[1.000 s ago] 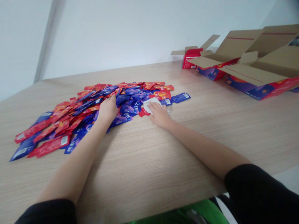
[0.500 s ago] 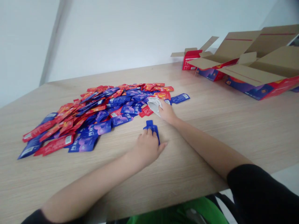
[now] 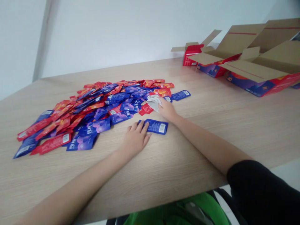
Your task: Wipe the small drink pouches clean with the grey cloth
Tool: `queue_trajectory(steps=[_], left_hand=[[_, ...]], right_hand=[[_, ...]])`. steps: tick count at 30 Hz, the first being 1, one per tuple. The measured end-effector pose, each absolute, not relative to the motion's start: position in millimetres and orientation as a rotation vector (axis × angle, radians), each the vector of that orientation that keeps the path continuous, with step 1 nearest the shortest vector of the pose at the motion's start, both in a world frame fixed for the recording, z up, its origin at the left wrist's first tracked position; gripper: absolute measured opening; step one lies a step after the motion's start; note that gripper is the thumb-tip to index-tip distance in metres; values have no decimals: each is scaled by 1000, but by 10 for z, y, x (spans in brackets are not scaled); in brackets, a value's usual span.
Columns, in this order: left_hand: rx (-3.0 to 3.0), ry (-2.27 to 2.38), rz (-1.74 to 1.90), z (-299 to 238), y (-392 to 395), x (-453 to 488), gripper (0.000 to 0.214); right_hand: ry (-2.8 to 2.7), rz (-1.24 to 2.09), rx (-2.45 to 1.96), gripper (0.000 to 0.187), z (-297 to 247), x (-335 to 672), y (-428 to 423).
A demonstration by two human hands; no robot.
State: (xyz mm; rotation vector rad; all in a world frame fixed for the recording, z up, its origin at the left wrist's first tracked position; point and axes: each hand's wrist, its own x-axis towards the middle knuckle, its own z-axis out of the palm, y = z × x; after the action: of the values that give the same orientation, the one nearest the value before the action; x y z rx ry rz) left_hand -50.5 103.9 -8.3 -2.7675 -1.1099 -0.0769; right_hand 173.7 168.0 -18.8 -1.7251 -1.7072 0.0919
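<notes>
A wide heap of red and blue sachets [image 3: 93, 106] covers the left and middle of the wooden table [image 3: 187, 150]. One blue sachet [image 3: 156, 126] lies flat by itself in front of the heap. My left hand [image 3: 135, 139] rests flat with fingers stretched out, its fingertips on that sachet's left end. Just behind, my right hand [image 3: 167, 111] is closed on a crumpled white cloth [image 3: 153, 102] at the heap's near right edge.
Several opened cardboard boxes with red and blue printed sides [image 3: 246, 67] stand at the back right, flaps spread. A lone blue sachet [image 3: 180, 94] lies at the heap's right end. Something green [image 3: 178, 214] shows below the table's near edge.
My left hand left the heap, drew one blue sachet toward me and laid it flat on the table. My right hand lifted the white cloth slightly and stayed in place.
</notes>
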Motion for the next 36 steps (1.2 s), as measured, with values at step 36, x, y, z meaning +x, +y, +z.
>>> queue_trajectory(steps=[36], left_hand=[[-3076, -981, -9, -10, 477, -406, 69]], right_hand=[[-2332, -188, -1832, 51, -165, 1207, 244]])
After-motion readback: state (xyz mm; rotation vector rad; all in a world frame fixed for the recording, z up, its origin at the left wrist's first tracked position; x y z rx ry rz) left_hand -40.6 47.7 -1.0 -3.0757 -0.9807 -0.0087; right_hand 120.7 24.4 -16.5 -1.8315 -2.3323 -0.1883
